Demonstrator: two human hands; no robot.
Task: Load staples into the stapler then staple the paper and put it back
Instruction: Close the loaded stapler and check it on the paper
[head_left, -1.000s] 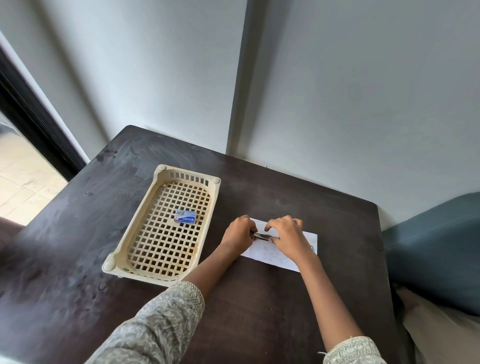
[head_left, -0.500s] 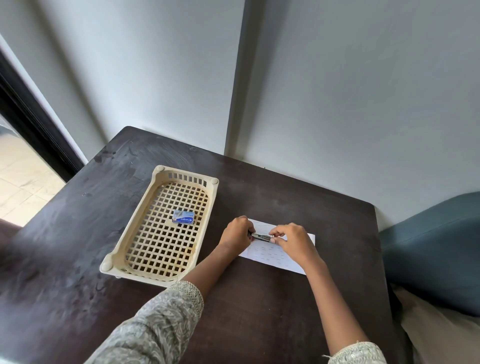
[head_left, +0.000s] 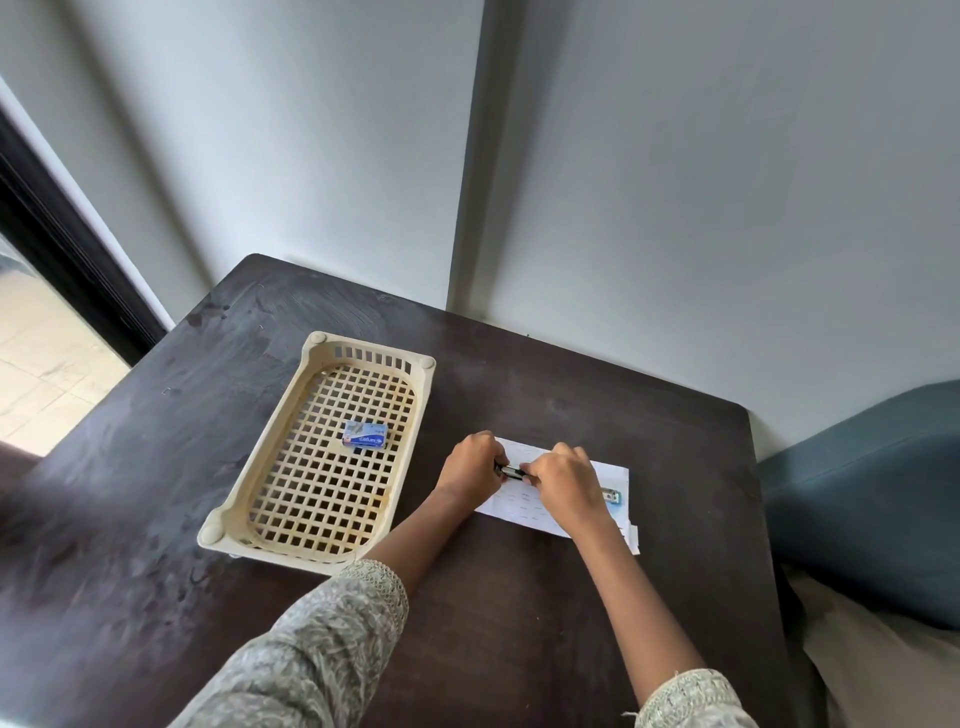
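Observation:
A white sheet of paper (head_left: 521, 505) lies on the dark table, right of the basket. Both hands rest on it. My left hand (head_left: 470, 466) is closed around the left end of a small dark stapler (head_left: 511, 472). My right hand (head_left: 563, 486) covers and grips the rest of it. A small metal end (head_left: 612, 494) pokes out on the paper past my right hand; I cannot tell whether it belongs to the stapler. A blue staple box (head_left: 365, 434) lies inside the cream basket (head_left: 270, 448).
The dark wooden table (head_left: 519, 623) stands in a corner against grey walls. A blue cushion (head_left: 872, 499) sits just off its right edge. A doorway with a black frame (head_left: 67, 244) opens at the left.
My right hand has slid a little to the right along the stapler, and a small metal end now shows on the paper beyond it. My left hand has stayed put.

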